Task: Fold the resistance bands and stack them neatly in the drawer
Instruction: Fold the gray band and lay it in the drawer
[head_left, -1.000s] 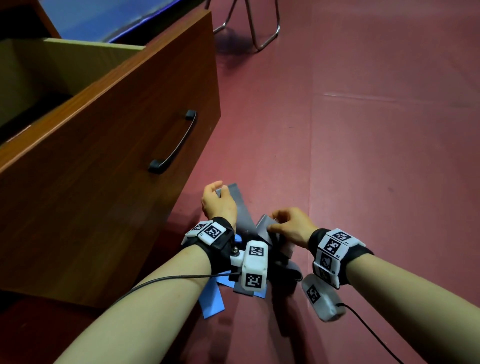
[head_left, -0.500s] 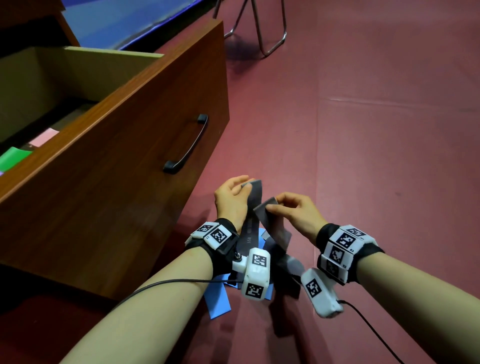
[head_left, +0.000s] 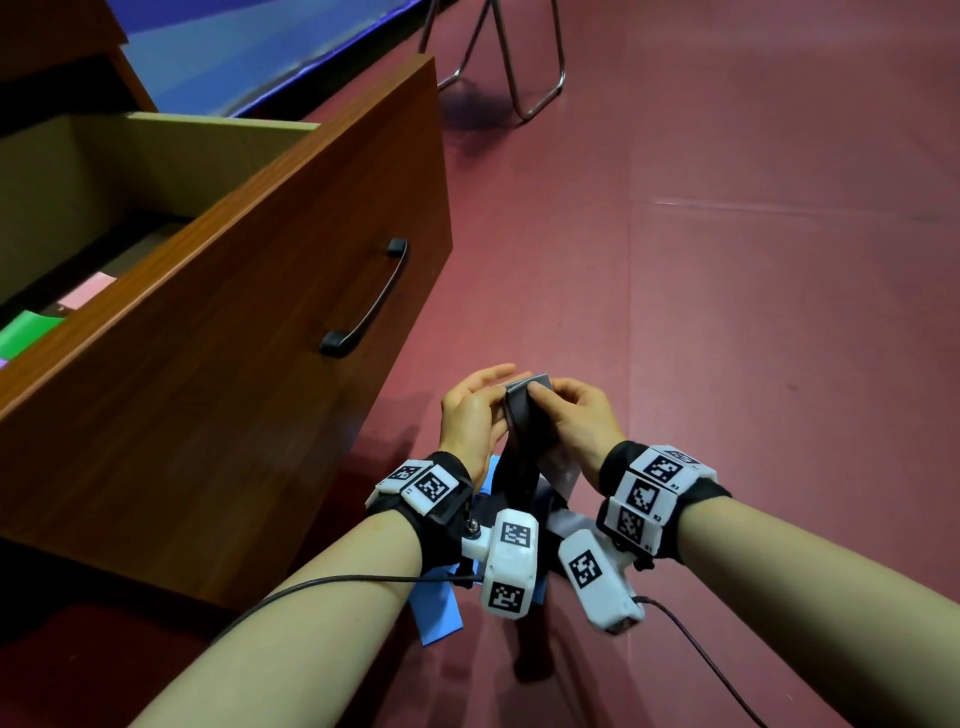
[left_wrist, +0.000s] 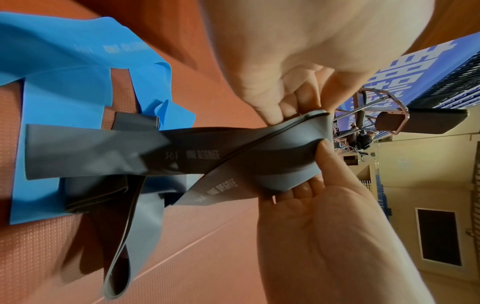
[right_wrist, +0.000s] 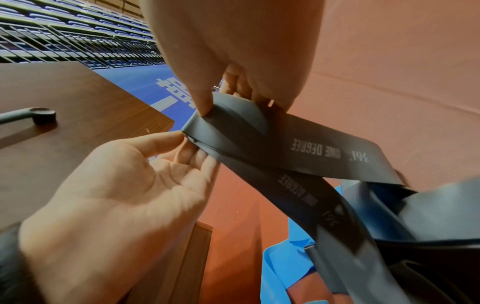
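Observation:
Both my hands hold a dark grey resistance band (head_left: 527, 421) up above the red floor. Its two printed ends are brought together at the top, and the rest hangs down in loops (left_wrist: 124, 257). My left hand (head_left: 501, 387) pinches the joined ends between thumb and fairly straight fingers (right_wrist: 187, 144). My right hand (head_left: 545, 395) pinches the same ends from the other side (right_wrist: 233, 102). A blue band (head_left: 436, 608) lies crumpled on the floor under my wrists (left_wrist: 64, 72). The wooden drawer (head_left: 260, 291) stands open to the left.
Inside the drawer lie a green folded band (head_left: 31, 332) and a pink one (head_left: 85, 291). The drawer front carries a black handle (head_left: 369, 301). Metal chair legs (head_left: 519, 78) stand far ahead. Camera cables trail from both wrists.
Both hands rose from the floor and came together. The right hand brought its end of the grey band onto the end in the left hand, and more of the drawer's inside shows.

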